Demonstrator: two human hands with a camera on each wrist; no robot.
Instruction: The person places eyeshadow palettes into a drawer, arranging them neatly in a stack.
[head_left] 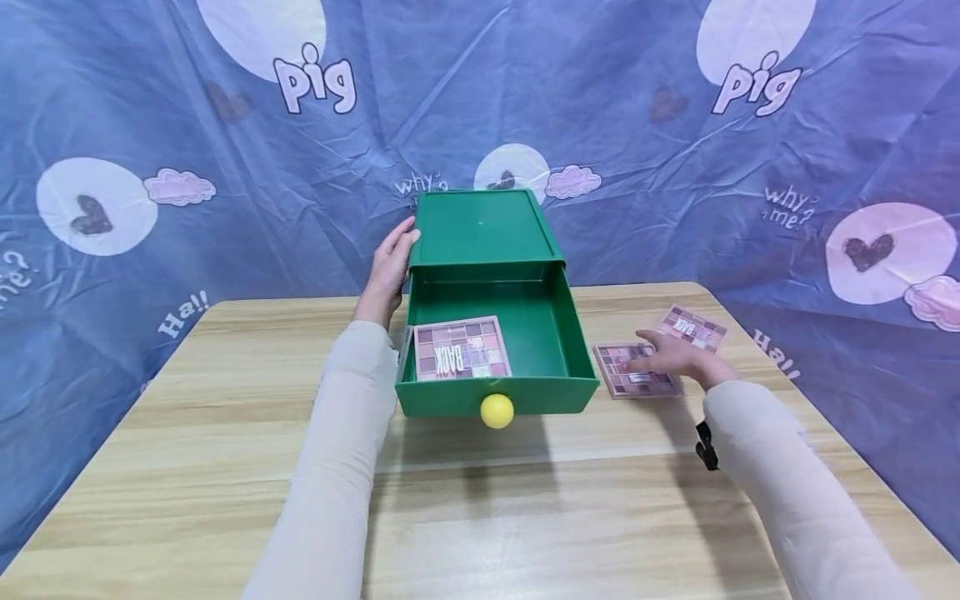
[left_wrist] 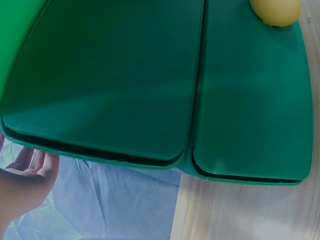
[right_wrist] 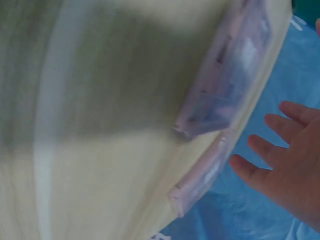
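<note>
A green drawer box (head_left: 483, 227) stands on the table with its drawer (head_left: 536, 337) pulled out toward me. Inside the drawer, at its left front, lies a pink eyeshadow palette (head_left: 459, 348). My left hand (head_left: 386, 273) rests along the box's left side near the back, fingers extended; in the left wrist view, the fingertips of that hand (left_wrist: 30, 182) are at the green edge. My right hand (head_left: 675, 358) reaches over a second palette (head_left: 618, 375) right of the drawer, fingers spread and holding nothing. Just behind it lies a third palette (head_left: 697, 327).
A yellow round knob (head_left: 497, 411) sticks out from the drawer front. Behind the wooden table (head_left: 225, 417) hangs a blue printed cloth (head_left: 420, 100). A small black object (head_left: 706, 447) shows at the right sleeve.
</note>
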